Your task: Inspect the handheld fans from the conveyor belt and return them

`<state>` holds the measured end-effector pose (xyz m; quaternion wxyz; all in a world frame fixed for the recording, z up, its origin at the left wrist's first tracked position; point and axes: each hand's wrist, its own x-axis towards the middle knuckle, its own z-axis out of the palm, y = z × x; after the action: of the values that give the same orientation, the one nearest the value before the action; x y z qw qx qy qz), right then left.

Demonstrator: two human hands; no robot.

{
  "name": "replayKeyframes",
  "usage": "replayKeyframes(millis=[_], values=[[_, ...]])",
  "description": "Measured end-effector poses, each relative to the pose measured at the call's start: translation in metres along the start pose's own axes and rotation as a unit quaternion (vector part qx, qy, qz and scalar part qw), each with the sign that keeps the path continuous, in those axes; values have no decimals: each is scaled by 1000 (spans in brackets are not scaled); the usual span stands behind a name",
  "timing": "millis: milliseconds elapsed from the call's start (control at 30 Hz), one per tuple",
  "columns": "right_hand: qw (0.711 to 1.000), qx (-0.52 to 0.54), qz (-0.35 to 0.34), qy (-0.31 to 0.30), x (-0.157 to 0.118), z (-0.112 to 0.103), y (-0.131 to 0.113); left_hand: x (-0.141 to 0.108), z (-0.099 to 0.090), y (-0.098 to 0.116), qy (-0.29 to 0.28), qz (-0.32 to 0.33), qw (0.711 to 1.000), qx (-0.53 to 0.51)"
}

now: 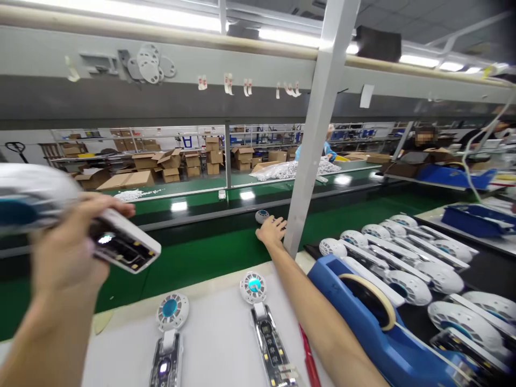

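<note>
At the left edge, my left hand (pixel 70 247) is closed around a white device (pixel 133 242) with a large rounded head and a handle that shows a lit circuit board. My right hand (pixel 272 230) reaches out over the green conveyor belt, fingers spread, beside a small round vented head (pixel 262 216); whether they touch I cannot tell. On the white worktop below lie two similar devices, one at the left (pixel 170 307) with a blue centre and one at the right (pixel 254 287) with a glowing centre. Both have see-through handles with circuit boards.
A blue tape dispenser (pixel 346 317) stands right of my right forearm, near a red pen-like object (pixel 309 357). Several white devices (pixel 409 287) lie in rows on a black mat. A grey post (pixel 318 123) rises beside my right hand. People sit across the belt (pixel 226 242).
</note>
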<state>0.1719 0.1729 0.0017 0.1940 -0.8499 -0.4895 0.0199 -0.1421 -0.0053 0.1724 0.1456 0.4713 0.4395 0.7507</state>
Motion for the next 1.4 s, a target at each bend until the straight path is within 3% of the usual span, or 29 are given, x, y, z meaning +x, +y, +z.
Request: replayKeyframes(millis=[33,100,233,333,467,633,733,900,1033,1133,1267,1400], values=[[1000,1,4,4,-1,0,0,6,8,-14,-10,-89,996,-30],[1000,9,10,10,-2,-3,0,14,19,-48,-9,-204,978,40],[999,44,13,-5,-3,-13,0,13,25,-122,-68,-269,952,130],[993,87,11,-75,0,-21,-1,2,20,-163,-111,-266,930,226],[965,177,-4,-193,5,-27,-9,-8,6,-199,-122,-225,889,379],[876,362,-20,-318,3,-33,-30,-11,-10,-225,-142,-149,837,507],[818,457,-18,-350,-7,-43,-43,-9,-15,-232,-174,-110,821,532],[752,554,-64,-352,-32,-85,-57,-6,-27,-223,-173,-57,824,536],[715,604,-148,-319,-59,-132,-59,-14,-36,-202,-152,-6,851,502],[691,629,-206,-292,-83,-163,-57,-16,-30,-180,-138,2,878,458],[624,644,-325,-302,-115,-189,-51,-5,0,-129,-104,-7,924,368],[554,640,-408,-343,-140,-196,-50,-1,23,-44,-132,16,961,242]])
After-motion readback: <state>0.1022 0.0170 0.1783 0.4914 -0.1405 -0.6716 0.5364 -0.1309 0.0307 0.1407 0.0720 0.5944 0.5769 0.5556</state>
